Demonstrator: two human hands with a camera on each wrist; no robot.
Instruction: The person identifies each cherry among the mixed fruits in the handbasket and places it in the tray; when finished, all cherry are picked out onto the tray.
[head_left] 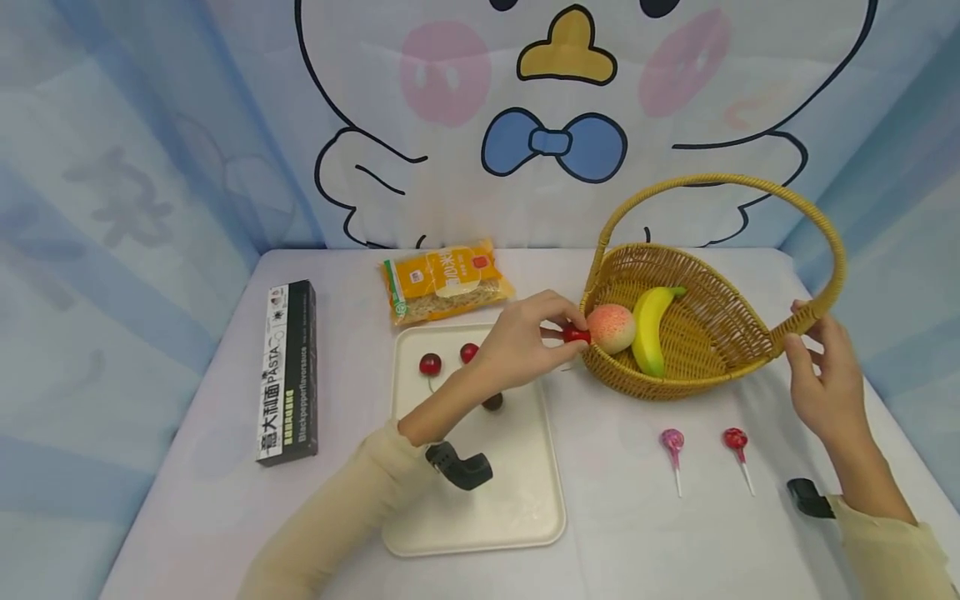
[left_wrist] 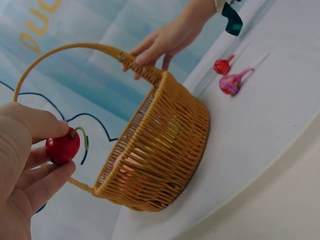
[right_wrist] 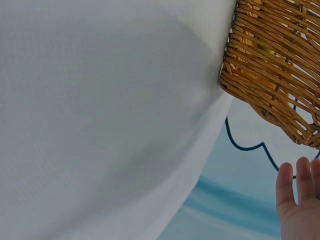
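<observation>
Left hand point(head_left: 525, 337): thumb and fingers pinch a red cherry point(head_left: 576, 334) by its body, with the green stem curling free beside the fingertips in the left wrist view. The cherry is held at the near-left rim of the wicker basket point(head_left: 678, 379), level with the rim and touching or just beside the peach point(head_left: 612, 327) inside; which of the two cannot be told. The pinch grip leaves the underside of the fruit clear, which suits a release over the rim.

Right hand point(head_left: 821, 375): fingers rest against the base of the basket handle point(head_left: 810, 312) on the side toward the right edge of the tabletop point(head_left: 622, 533). The fingers look fairly straight, and a full wrap around the handle is not visible. This contact appears to brace the basket against sliding.

Basket contents: the peach and a yellow banana point(head_left: 651, 321), lying side by side on the basket floor.

Tray point(head_left: 525, 517): a cream tray lies under the left forearm, toward the front edge. Three further cherries lie on its far half; one point(head_left: 430, 364) is fully visible and the others are partly hidden by the arm.

Other items: two lollipops point(head_left: 672, 440) lie in front of the basket. A black pasta box point(head_left: 288, 371) lies along the left edge. An orange noodle packet point(head_left: 446, 281) lies toward the back edge, beyond the tray.
</observation>
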